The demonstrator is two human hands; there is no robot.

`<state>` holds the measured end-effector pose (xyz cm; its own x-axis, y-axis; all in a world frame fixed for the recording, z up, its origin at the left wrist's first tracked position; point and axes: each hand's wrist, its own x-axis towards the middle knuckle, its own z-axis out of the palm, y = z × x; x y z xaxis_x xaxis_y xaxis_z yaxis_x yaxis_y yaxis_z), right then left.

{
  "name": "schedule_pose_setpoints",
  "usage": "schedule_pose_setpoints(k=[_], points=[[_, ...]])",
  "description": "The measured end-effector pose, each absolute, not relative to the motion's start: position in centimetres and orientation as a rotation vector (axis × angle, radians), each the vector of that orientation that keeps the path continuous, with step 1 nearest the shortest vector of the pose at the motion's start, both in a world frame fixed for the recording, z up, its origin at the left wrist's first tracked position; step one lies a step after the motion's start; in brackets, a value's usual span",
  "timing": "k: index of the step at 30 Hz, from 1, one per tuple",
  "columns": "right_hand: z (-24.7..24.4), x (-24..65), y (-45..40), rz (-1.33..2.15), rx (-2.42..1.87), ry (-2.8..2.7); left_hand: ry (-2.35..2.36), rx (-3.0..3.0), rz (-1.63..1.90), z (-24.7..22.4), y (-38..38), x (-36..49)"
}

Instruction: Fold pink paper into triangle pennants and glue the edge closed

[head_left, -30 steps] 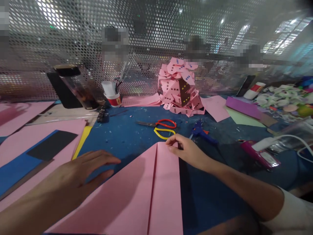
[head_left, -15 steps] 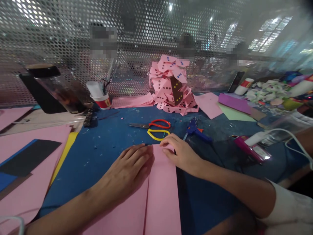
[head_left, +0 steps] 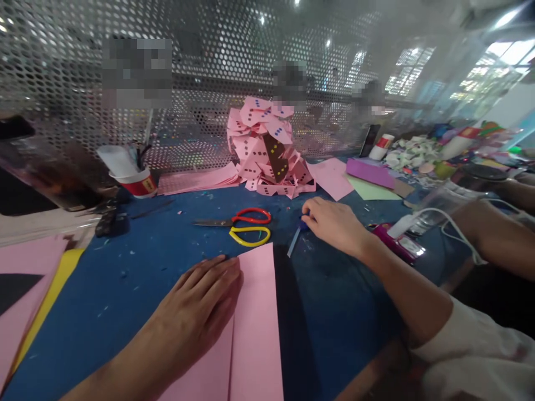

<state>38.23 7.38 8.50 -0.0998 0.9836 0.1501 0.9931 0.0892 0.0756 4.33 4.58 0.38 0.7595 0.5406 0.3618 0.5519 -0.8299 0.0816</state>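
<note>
A purple sheet (head_left: 370,174) partly covers a pale green sheet (head_left: 373,190).

Single camera, worn on the head, facing forward and downward across the blue, scuffed counter (head_left: 83,312). The bare left hand (head_left: 203,306) and bare right hand (head_left: 334,223) lie at close range; the grey, perforated metal panel (head_left: 200,122) backs the view. Wide coverage extends to bright, paned windows (head_left: 510,55), upper right.
</note>
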Motion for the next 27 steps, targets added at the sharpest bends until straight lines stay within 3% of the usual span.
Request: schedule_pose_setpoints(k=[5,24,27], points=[[9.7,40.1,6.9,-0.167,-2.3,-2.445,-0.888,-2.912,-0.603,0.2,4.8,4.3],[10.3,40.2,6.1,-0.268,-2.23,-2.352,-0.919,-2.929,-0.594,0.6,4.5,4.7],[10.2,36.7,5.2,0.324,-1.843,-2.183,-0.937,-2.929,-0.638,1.1,4.2,5.1]])
